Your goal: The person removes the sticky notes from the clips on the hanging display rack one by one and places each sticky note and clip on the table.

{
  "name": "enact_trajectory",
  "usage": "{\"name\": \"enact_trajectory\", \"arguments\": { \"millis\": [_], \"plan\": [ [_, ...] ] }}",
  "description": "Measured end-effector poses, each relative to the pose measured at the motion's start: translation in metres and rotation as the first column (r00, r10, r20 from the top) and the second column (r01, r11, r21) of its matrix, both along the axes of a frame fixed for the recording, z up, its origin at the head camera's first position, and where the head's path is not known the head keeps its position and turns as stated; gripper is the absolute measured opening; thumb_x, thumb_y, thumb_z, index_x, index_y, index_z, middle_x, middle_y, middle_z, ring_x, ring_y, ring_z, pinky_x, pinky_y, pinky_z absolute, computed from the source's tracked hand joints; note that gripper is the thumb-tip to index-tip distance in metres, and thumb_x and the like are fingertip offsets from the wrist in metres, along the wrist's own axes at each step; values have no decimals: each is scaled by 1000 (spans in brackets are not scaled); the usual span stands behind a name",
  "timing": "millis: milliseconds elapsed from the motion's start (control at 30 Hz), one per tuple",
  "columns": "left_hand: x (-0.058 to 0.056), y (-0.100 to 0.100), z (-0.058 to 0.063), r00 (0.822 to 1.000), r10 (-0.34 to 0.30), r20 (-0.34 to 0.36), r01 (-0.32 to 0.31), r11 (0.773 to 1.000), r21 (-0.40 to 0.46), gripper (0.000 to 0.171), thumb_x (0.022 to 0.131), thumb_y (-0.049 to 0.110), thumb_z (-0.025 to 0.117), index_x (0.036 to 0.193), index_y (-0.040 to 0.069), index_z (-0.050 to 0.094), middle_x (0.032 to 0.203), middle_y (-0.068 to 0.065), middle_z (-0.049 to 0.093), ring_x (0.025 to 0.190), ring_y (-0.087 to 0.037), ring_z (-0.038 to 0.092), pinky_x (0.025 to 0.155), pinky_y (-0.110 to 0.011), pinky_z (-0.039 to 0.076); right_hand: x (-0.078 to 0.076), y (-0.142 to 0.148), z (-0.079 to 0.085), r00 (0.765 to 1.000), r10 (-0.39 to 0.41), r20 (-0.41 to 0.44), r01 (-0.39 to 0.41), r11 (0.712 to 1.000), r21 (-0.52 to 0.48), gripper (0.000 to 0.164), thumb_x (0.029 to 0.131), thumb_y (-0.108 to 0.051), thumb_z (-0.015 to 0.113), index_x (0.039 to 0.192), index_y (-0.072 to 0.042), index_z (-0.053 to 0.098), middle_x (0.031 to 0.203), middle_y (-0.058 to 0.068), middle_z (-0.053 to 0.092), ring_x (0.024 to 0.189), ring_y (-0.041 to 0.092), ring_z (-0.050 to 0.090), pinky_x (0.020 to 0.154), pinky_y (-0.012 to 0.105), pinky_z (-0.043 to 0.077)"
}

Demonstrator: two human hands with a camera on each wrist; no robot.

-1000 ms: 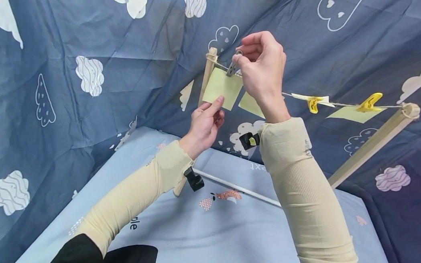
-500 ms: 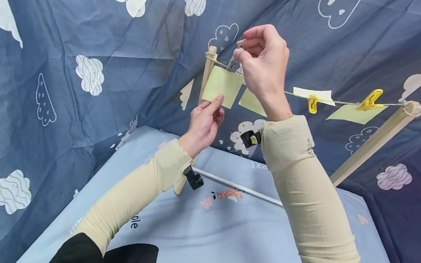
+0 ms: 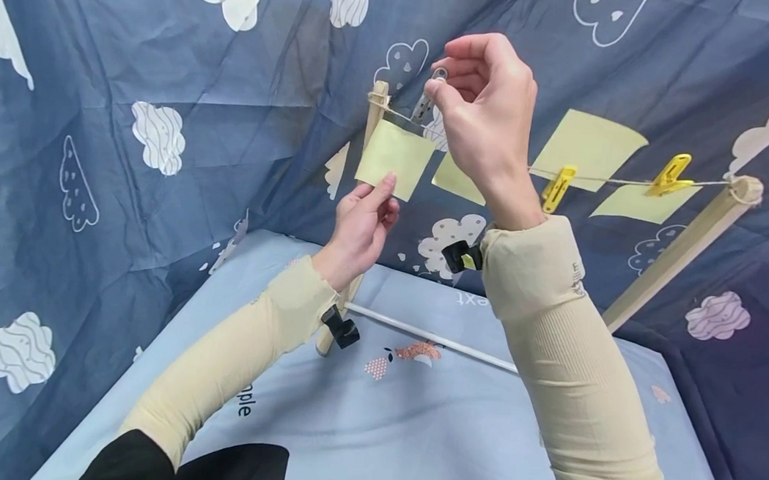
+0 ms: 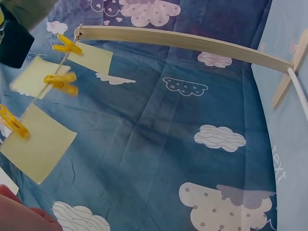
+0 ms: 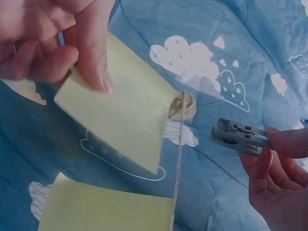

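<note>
Square pale-yellow paper note (image 3: 399, 153), prob. light/flimsy, best edge-held, pinched by L hand (image 3: 361, 229); R hand (image 3: 491, 114) pinches grey plastic clip (image 5: 239, 138).

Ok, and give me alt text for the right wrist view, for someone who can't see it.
The left hand pinches a pale yellow paper note near a string, while the right hand holds a gray clothespin apart from the note. A second yellow note shows below, against blue cloud-print fabric.
</note>
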State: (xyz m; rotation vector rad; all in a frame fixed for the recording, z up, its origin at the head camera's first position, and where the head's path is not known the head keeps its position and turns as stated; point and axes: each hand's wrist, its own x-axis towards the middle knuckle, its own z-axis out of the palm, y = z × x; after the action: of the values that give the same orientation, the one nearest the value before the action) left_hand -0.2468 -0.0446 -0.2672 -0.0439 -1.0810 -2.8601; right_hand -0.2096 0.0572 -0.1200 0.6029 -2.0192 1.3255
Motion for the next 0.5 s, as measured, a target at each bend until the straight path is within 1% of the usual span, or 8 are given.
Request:
{"name": "enact_trajectory", "arguments": {
  "millis": [133,333,400,500],
  "plan": [
    [6,-11,1,1000,7,-26,-8,1000,-30,7,85,15,61,84,9,56,68,0,48,51,-7,49,54,-18,40,13,1,1,999,9,-40,-9,1000,-2,25,80,0,60,104,1,56,93,11,63,81,11,60,77,20,47],
    [16,-28,6,998,19,-66,-23,997,-73,7,87,14,58,85,8,55,69,-1,48,52,-7,49,55,-17,40,25,12,3,995,53,-85,-59,995,-76,24,79,4,60,102,1,56,92,11,62,79,14,60,75,21,47],
    [18,-34,7,996,36,-82,-44,994,-97,7,87,12,58,85,7,54,67,0,47,50,-7,49,54,-17,40,29,17,4,993,50,-105,-59,994,-88,23,78,4,60,101,0,57,92,10,62,80,15,60,75,22,47],
    [22,-43,10,993,57,-106,-68,992,-107,5,86,9,57,88,5,55,66,-1,47,49,-8,48,52,-16,41,33,26,3,991,34,-133,-46,995,-85,24,79,2,61,102,-1,58,93,7,62,81,16,59,76,22,46]
  ]
}}
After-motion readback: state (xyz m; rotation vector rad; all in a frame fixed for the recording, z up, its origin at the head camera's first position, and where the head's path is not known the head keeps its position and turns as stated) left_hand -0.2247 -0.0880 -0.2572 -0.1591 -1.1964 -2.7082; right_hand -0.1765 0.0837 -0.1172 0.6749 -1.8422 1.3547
